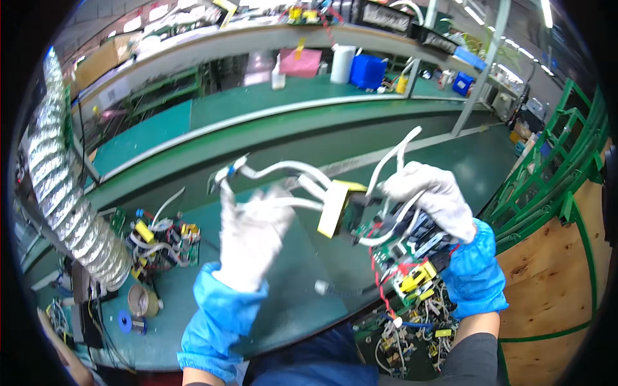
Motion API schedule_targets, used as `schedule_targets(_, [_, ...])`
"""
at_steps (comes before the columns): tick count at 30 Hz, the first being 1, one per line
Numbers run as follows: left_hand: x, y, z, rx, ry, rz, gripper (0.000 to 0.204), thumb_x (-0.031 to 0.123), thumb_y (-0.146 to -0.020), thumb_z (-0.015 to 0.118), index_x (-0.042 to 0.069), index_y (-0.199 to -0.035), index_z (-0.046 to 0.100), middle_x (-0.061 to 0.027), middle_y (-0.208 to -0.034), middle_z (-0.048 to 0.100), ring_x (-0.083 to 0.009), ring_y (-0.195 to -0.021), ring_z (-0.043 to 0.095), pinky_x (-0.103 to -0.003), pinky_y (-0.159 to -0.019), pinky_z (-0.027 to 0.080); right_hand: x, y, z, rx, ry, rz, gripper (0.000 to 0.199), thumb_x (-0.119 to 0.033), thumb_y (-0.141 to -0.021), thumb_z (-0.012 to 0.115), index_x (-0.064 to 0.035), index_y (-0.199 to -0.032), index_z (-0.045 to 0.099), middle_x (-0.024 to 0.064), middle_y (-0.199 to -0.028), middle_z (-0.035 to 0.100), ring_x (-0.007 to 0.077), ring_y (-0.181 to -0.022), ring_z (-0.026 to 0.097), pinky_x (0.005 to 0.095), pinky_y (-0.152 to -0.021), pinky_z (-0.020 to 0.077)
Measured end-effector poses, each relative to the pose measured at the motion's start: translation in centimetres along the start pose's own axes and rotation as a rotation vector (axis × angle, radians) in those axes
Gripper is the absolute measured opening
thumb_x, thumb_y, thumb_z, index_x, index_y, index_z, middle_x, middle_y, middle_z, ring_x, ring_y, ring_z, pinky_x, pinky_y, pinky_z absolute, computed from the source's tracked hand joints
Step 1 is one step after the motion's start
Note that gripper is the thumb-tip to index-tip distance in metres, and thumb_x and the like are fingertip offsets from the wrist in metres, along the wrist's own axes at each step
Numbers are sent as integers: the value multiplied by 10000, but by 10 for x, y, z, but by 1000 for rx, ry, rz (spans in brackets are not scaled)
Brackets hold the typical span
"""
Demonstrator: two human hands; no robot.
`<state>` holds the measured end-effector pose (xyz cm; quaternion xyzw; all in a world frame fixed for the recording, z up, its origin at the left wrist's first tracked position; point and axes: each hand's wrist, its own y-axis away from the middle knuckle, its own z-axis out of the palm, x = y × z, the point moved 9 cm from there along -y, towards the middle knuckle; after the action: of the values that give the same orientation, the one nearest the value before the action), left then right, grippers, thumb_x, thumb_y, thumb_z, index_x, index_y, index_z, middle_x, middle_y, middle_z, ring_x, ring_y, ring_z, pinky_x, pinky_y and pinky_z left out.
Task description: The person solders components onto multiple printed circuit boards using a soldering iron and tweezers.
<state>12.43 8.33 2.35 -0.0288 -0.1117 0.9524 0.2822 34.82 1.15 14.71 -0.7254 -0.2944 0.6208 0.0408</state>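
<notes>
green bench (296,276) is flanked on its left by a silver duct (64,186). above the bench, a wired circuit board (386,256) is held by the right hand (438,198); by the blurred left hand (254,231) a white cable (283,165) is met, though whether it is gripped cannot be told. another board (164,244) is set at the bench's left.

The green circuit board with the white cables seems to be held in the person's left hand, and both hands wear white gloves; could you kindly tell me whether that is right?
Not quite: the green circuit board with the white cables is held in the right hand, not the left hand, as the head view shows. Both hands do wear white gloves.
</notes>
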Motion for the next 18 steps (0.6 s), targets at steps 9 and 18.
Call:
schedule_targets(9, [74,129,34,280,-674,486,525,267,-1012,434,22,-1451,283,-5,-911,564,-170,-909,572,-502,-1056,380,124,-5,97,-248,503,-13,256,-88,-816,631,-164,-1038,731,102,-989,663,260,-924,632,352,-806,528])
schedule_targets(18, [84,199,-37,541,-719,529,587,346,-987,484,41,-1451,293,-16,-952,616,-177,-899,604,-449,-1056,387,177,-15,133,-398,882,-31,619,-206,-735,754,-179,-1314,537,144,-1285,565,388,-1162,531,426,-977,455])
